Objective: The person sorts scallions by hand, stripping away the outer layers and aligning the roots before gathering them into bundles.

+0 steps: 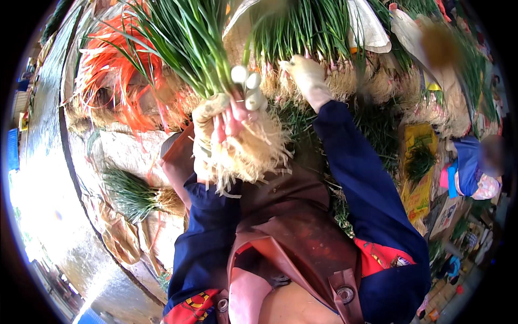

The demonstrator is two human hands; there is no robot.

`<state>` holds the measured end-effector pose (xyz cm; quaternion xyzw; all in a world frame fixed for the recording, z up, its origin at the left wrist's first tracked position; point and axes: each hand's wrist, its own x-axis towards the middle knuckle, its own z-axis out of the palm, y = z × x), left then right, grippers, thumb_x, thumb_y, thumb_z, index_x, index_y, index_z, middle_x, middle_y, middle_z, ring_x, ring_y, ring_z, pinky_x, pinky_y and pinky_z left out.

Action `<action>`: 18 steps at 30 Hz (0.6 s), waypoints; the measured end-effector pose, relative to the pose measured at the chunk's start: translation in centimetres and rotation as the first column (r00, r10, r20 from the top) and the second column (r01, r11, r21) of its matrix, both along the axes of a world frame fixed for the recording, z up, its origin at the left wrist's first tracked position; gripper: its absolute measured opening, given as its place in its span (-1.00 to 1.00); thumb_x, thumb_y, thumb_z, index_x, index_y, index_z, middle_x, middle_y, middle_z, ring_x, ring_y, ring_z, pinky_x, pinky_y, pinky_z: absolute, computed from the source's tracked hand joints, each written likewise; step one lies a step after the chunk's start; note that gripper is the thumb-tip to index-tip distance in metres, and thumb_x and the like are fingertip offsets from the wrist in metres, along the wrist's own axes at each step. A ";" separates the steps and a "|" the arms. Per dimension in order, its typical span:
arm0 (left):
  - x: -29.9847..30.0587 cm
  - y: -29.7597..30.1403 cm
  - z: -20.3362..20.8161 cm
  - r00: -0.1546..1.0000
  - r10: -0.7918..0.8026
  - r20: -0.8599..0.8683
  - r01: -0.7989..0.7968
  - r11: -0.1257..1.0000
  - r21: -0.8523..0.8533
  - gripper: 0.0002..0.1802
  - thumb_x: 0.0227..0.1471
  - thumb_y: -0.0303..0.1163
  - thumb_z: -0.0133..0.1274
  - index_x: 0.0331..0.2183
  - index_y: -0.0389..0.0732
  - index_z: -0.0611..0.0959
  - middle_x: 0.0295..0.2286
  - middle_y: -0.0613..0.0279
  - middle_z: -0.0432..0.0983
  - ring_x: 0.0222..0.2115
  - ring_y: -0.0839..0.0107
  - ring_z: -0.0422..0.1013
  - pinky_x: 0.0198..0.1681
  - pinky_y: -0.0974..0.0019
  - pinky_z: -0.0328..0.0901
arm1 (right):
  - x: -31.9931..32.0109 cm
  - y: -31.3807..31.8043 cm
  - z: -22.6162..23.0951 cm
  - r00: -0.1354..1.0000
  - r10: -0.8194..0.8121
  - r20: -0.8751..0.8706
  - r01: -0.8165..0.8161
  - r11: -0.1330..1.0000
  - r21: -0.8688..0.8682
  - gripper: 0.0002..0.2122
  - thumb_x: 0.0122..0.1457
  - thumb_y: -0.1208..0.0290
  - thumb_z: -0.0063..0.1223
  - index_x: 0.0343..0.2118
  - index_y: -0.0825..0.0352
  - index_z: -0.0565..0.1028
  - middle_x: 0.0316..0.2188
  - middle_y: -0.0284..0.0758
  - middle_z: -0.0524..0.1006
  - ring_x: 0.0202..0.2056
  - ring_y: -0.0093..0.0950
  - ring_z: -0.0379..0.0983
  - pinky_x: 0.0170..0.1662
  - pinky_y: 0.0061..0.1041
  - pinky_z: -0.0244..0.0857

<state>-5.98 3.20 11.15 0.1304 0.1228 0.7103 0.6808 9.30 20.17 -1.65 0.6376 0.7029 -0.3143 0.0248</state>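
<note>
My left hand (209,109), in a pale glove with white fingertips, is closed round a thick bunch of spring onions (232,127). The bunch is held upright in front of me, green leaves up, with pinkish bulbs and a shaggy mass of straw-coloured roots hanging below the hand. Ahead and to the right, my right hand (308,78), also gloved, reaches into a long row of spring onions (302,35). Its fingers are curled in at the bulbs of that row and partly hidden, closed on stalks there.
Orange-red plastic strips (116,75) lie at the far left. A smaller bunch of spring onions (135,191) rests on pale sacking at the left. Loose green leaves (372,129) cover the ground below the row. At the right are a yellow sack (418,178) and another person's blue sleeve (468,162).
</note>
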 end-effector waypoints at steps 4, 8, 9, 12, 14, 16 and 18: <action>-1.0 1.0 -4.8 0.992 -0.123 -0.025 0.123 0.992 -0.004 -0.50 -0.11 -0.34 0.02 -0.11 -0.42 0.39 -0.51 0.22 0.38 -0.46 0.39 0.30 -0.20 0.34 0.21 | -2.3 2.5 -1.6 0.941 0.176 0.289 -0.153 0.983 -0.101 -0.54 0.14 -0.11 -0.20 -0.38 0.29 0.45 -0.53 -0.36 0.46 -0.58 -0.56 0.34 -0.33 -0.43 0.32; -0.4 1.4 -9.0 0.989 -0.124 0.084 0.136 0.977 -0.162 -0.58 -0.01 -0.34 0.00 -0.13 -0.37 0.43 -0.46 0.24 0.40 -0.39 0.37 0.35 -0.10 0.26 0.27 | 0.7 0.2 -1.4 0.998 0.061 0.016 -0.059 0.992 -0.112 -0.66 0.17 0.05 -0.12 -0.20 0.22 0.45 -0.55 -0.45 0.47 -0.54 -0.63 0.35 -0.40 -0.53 0.27; -0.4 1.2 -10.3 0.976 -0.104 0.191 0.141 0.970 -0.196 -0.64 0.01 -0.36 -0.02 -0.16 -0.36 0.45 -0.44 0.22 0.42 -0.39 0.36 0.36 -0.11 0.25 0.30 | 1.2 -1.0 0.1 0.976 -0.072 -0.205 0.012 0.960 -0.281 -0.68 0.17 0.09 -0.09 -0.19 0.22 0.47 -0.58 -0.48 0.45 -0.55 -0.65 0.35 -0.47 -0.56 0.26; 0.6 1.4 -13.2 0.979 -0.102 0.176 0.160 0.921 -0.356 -0.72 0.00 -0.42 -0.03 -0.25 -0.41 0.49 -0.47 0.06 0.49 -0.47 0.31 0.42 -0.22 0.27 0.37 | 6.0 -3.0 -2.2 0.830 -0.176 -0.530 0.061 0.972 -0.227 -0.78 0.16 0.22 -0.03 -0.31 0.28 0.51 -0.58 -0.50 0.49 -0.59 -0.68 0.36 -0.51 -0.66 0.27; 1.0 1.9 -15.1 0.976 -0.216 -0.001 0.207 0.939 -0.273 -0.75 0.00 -0.43 -0.03 -0.32 -0.46 0.51 -0.46 -0.04 0.50 -0.52 0.29 0.43 -0.37 0.35 0.37 | 6.8 -4.1 -2.7 0.677 -0.240 -0.696 0.037 0.955 -0.294 -0.80 0.16 0.23 -0.02 -0.32 0.25 0.52 -0.57 -0.49 0.50 -0.59 -0.71 0.37 -0.56 -0.70 0.22; 1.3 2.1 -15.8 0.943 -0.332 -0.014 0.317 0.910 -0.266 -0.73 0.00 -0.37 -0.01 -0.40 -0.45 0.53 -0.51 -0.01 0.50 -0.55 0.31 0.43 -0.43 0.38 0.36 | 6.9 -5.2 -1.6 0.641 -0.246 -0.727 -0.029 0.939 -0.344 -0.76 0.17 0.17 -0.06 -0.33 0.23 0.52 -0.54 -0.50 0.49 -0.56 -0.72 0.37 -0.55 -0.72 0.20; 1.8 2.4 -16.0 0.943 -0.333 -0.013 0.317 0.908 -0.273 -0.72 -0.01 -0.36 0.00 -0.38 -0.44 0.53 -0.50 0.00 0.50 -0.54 0.33 0.42 -0.40 0.38 0.35 | 6.2 -6.4 -1.1 0.735 0.220 -0.641 -0.286 0.958 0.001 -0.78 0.17 0.25 -0.08 -0.31 0.30 0.50 -0.53 -0.35 0.53 -0.50 -0.50 0.45 -0.44 -0.57 0.28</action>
